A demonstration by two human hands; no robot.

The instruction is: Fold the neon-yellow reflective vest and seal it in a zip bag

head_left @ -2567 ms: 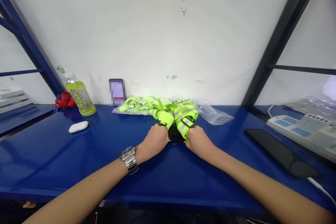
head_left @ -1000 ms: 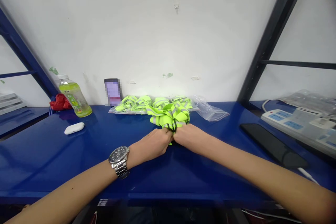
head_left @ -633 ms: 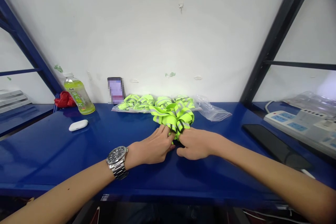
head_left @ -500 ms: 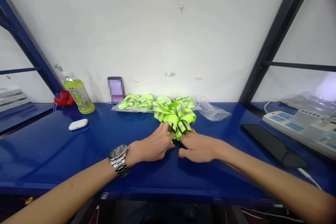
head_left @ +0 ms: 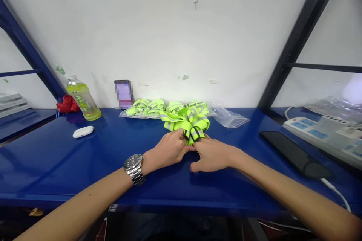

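Note:
A bundle of neon yellow reflective strap [head_left: 186, 122], with grey shiny bands and black ends, stands in loops on the blue table. My left hand [head_left: 169, 148], a metal watch [head_left: 134, 165] on its wrist, is closed on the near left part of the strap. Its thumb lies low, beside the strap's bottom edge. On the other side, my right hand [head_left: 213, 153] has its fingers tucked in at the strap's lower right, with the thumb held apart from them. The fingertips of both hands are partly hidden.
Behind the bundle, more folded yellow straps [head_left: 155, 107] lie on clear bags, with another clear bag [head_left: 230, 117] at right. A drink bottle [head_left: 85, 99], white earphone case [head_left: 83, 131] and upright phone [head_left: 123, 94] are leftward. Rightward lie a black phone [head_left: 294, 154] and power strip [head_left: 316, 128].
My left hand has moved slightly right and turned, its thumb now reaching toward my right hand. The strap's loops have shifted and spread leftward. My right hand has hardly moved.

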